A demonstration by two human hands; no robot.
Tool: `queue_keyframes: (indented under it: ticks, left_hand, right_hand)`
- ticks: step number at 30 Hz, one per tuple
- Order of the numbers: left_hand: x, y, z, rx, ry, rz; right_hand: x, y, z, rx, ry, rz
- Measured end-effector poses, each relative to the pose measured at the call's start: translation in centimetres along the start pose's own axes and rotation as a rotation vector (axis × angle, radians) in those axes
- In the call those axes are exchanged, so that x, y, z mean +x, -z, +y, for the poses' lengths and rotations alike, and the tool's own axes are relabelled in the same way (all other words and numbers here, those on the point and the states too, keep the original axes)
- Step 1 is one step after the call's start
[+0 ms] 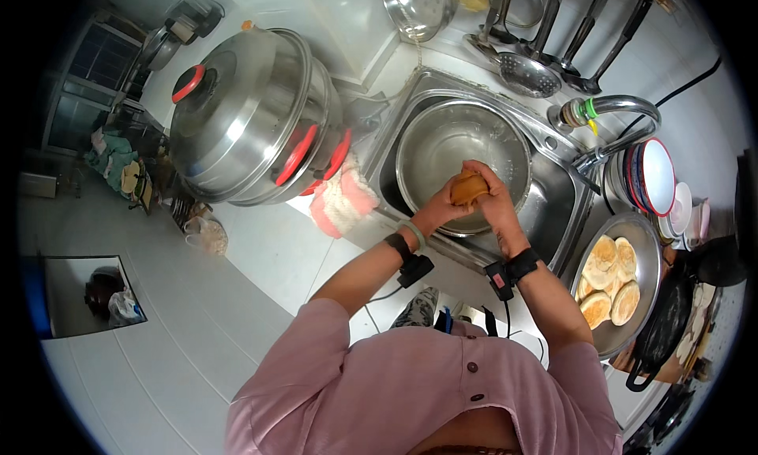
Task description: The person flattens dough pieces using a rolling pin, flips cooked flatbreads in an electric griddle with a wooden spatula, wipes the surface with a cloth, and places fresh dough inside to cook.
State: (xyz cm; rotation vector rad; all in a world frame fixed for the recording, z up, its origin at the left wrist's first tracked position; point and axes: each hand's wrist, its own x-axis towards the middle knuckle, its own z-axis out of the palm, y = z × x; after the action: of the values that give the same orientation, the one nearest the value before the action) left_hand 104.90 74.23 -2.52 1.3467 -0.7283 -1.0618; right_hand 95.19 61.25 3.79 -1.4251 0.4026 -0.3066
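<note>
Both my hands hold a folded orange-brown cloth (469,187) over a large round metal basin (435,136) that stands in the stainless steel sink (548,188). My left hand (441,206) grips the cloth's left side, and my right hand (496,200) wraps its right side with the fingers over the top. Water appears to lie in the basin. The faucet (629,108) curves above the sink's right rear corner.
A big steel steamer pot (249,117) with red handles stands left, beside a pink and white towel (344,200). Right of the sink are a metal bowl (650,242) of flatbreads, stacked enamel bowls (657,176) and a black pan (663,319). Ladles (530,74) hang behind.
</note>
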Motion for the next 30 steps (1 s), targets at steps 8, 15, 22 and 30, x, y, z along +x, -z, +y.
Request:
queue_keyframes:
  ticks: [8,15,22,30]
  left_hand:
    - [-0.3,0.0,-1.0,-0.714,0.178,0.169]
    - [0.5,0.5,1.0,-1.103,0.171,0.323]
    - [0.7,-1.1,2.7,-1.161,0.202,0.187]
    - [-1.0,-0.5,4.3,-0.355,0.294,0.116]
  right_hand:
    - [-0.5,-0.1,1.2,0.545,-0.076,0.191]
    - [-3.5,1.6,3.0,-0.270,-0.008,0.235]
    - [0.2,1.2,1.3,-0.517,0.173,0.004]
    - [0.9,3.6,6.3,0.270,-0.368,-0.053]
